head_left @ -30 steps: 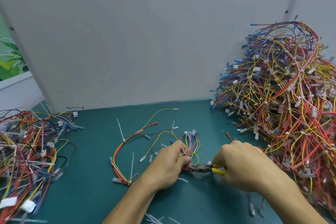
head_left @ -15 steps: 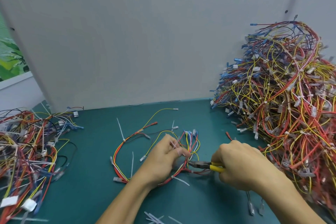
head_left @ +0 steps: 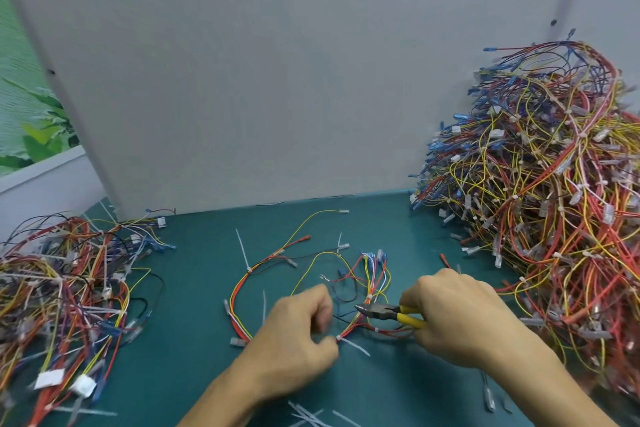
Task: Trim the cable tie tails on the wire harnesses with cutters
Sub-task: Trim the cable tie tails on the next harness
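Note:
One wire harness [head_left: 273, 258] of red, yellow and orange wires lies spread on the green mat [head_left: 201, 322]. White cable tie tails stick out of it, one [head_left: 242, 250] at the upper left and one [head_left: 353, 346] near my left hand. My left hand [head_left: 298, 329] has curled fingers and pinches the harness at the tie by its thumb. My right hand [head_left: 450, 312] grips yellow-handled cutters [head_left: 388, 313], jaws pointing left, a little above and right of that tie.
A tall heap of harnesses [head_left: 547, 191] fills the right side. A lower pile of harnesses [head_left: 62, 291] lies at the left. Cut tie tails [head_left: 308, 414] lie on the mat near the front edge. A grey partition [head_left: 277, 80] stands behind.
My left hand has slid left and down along the harness and is blurred. The cutters have drawn slightly right and away from the left hand's fingers.

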Demonstrator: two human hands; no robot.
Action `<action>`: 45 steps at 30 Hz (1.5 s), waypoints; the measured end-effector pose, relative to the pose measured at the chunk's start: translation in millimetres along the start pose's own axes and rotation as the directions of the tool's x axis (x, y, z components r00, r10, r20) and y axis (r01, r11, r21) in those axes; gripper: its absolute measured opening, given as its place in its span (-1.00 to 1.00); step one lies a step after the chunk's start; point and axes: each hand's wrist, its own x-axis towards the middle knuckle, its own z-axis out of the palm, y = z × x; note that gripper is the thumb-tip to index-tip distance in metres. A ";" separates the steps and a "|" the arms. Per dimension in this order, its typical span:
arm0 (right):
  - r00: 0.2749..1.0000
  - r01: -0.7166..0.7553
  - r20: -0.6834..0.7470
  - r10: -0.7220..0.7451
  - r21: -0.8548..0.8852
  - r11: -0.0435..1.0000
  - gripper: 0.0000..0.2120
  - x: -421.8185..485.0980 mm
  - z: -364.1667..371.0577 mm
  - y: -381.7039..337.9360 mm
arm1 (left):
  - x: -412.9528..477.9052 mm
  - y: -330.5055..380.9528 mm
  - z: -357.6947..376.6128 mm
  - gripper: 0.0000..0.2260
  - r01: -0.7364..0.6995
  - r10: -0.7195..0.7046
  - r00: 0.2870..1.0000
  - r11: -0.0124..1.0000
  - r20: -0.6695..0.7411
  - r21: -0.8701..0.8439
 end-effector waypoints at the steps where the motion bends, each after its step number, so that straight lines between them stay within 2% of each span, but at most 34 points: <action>1: 1.000 0.003 -0.001 -0.003 -0.011 1.000 -0.87 0.0 0.3 -0.4 | -3.6 -4.6 4.2 -0.73 -0.026 0.026 1.000 0.992 0.004 0.125; 2: 1.000 0.006 -0.001 -0.006 -0.020 1.000 -0.88 0.0 0.8 -1.0 | -5.1 -6.7 7.9 -0.69 -0.033 0.033 0.999 0.983 0.002 0.182; 4: 1.000 0.010 0.001 -0.010 -0.026 1.000 -0.89 -0.5 1.1 -1.7 | -3.0 -9.2 14.1 -0.67 -0.015 0.021 0.999 0.984 -0.032 0.179; 7: 1.000 0.020 -0.001 -0.020 -0.025 0.999 -0.94 -1.9 0.8 -3.3 | 2.5 -11.7 16.9 -0.82 0.025 -0.011 0.996 0.987 -0.086 0.159; 12: 0.999 0.041 -0.006 -0.041 -0.033 0.999 -0.86 -1.0 4.9 -12.7 | 6.8 -12.8 11.6 -0.88 0.111 -0.107 0.992 0.992 -0.071 0.066; 20: 0.993 0.120 -0.003 -0.121 -0.041 0.992 -0.90 -1.3 12.4 -26.1 | 11.5 -13.0 7.4 -0.84 0.169 -0.166 0.985 0.982 -0.040 0.085; 45: 0.990 0.144 0.017 -0.143 -0.041 0.989 -0.95 1.0 11.5 -22.0 | 13.2 -12.4 6.7 -0.84 0.145 -0.143 0.989 0.982 -0.029 0.116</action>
